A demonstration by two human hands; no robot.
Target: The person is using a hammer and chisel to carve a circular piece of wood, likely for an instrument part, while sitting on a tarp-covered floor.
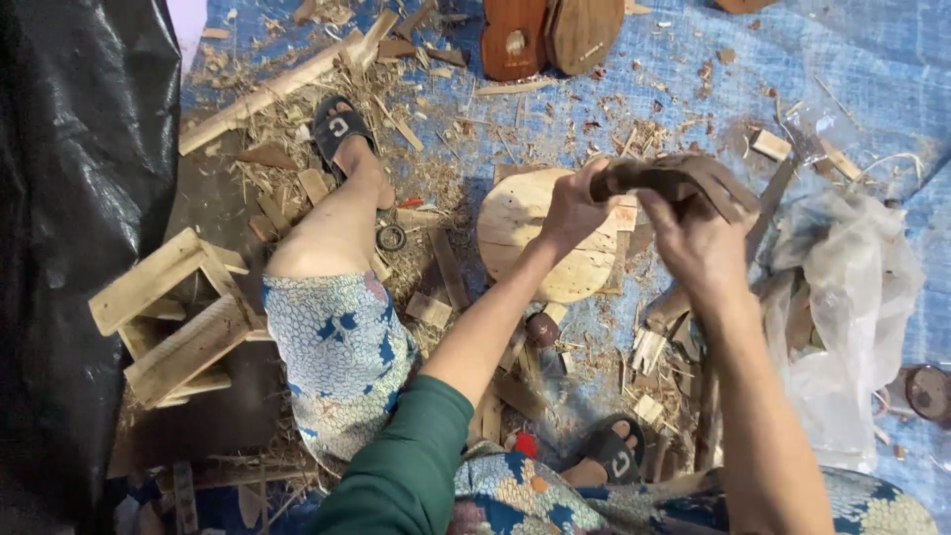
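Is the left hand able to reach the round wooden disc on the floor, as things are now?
Probably yes. The left hand hovers just above the round wooden disc, and nothing lies between them. However, it grips the dark wooden piece together with the right hand.

both arms outstretched, left hand [573,208] and right hand [696,238] raised, fingers curled

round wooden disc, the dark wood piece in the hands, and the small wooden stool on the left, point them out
round wooden disc [515,223], head view, on its bare left half
dark wood piece [666,178], head view, on its middle between the hands
small wooden stool [183,347], head view, on a top slat
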